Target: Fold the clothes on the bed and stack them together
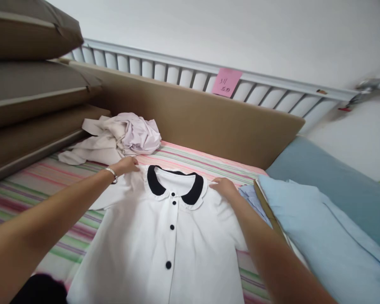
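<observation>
A white blouse [145, 240] with a black ruffled collar and several black buttons lies spread out, front side up, on the striped sheet [60, 249]. At its left shoulder edge, my left hand [126, 165], with a bracelet on the wrist, pinches the fabric. My right hand [224, 188] grips the opposite shoulder, its fingers closed on the cloth beside the collar. The lower hem of the blouse runs out of view at the bottom.
Crumpled pale pink clothes [126, 137] lie at the back left. Folded light-blue clothing [310, 219] sits on the right. Brown cushions [34, 84] are stacked on the left. Behind a brown board [202, 116] stands a white radiator [161, 71] with a pink note [227, 82].
</observation>
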`<state>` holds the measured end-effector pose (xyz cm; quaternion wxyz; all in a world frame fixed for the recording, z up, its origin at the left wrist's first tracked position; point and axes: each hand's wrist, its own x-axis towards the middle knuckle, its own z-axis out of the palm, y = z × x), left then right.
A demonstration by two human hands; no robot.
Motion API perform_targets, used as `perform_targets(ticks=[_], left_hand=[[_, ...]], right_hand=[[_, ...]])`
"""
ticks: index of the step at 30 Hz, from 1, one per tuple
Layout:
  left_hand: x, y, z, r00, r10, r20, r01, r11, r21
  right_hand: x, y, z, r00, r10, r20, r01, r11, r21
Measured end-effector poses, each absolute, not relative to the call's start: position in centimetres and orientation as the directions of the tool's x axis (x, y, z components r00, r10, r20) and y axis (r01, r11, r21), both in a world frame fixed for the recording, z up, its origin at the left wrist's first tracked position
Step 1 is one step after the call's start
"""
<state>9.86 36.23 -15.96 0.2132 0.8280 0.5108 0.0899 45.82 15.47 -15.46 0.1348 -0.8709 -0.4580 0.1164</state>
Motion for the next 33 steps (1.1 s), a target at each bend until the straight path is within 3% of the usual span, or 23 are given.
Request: perform_targets(ticks=[6,11,17,21,26,33], left_hand=[[5.4,31.5,-8.5,0.447,0.894,0.017,0.703,-0.363,0.612],[1.3,26.7,-0.8,0.456,0.866,0.204,0.451,-0.423,0.786],[-2.7,20.8,7.8,0.427,0.834,0.349,0.294,-0.493,0.819],[-2.8,21.2,10.3,0.375,0.847,0.377,0.296,-0.494,0.817],[-0.2,25.6,10.7,0.299,0.874,0.382,0.363,-0.475,0.802],[2.6,29.0,15.8,0.181,0.843,0.507,0.293,-0.538,0.790]], right_hand=[[42.6,10.7,-5.5,0.507,0.860,0.062,0.804,-0.446,-0.394],[39.0,5.1,2.7,0.455,0.872,0.182,0.825,-0.335,-0.456],[35.8,-0.9,10.8,0.444,0.867,0.225,0.794,-0.265,-0.547],[35.6,-0.8,12.9,0.425,0.855,0.296,0.831,-0.239,-0.503],[36.3,3.9,13.5,0.473,0.811,0.343,0.864,-0.350,-0.363],[38.1,8.2,18.3,0.457,0.682,0.571,0.890,-0.352,-0.291]])
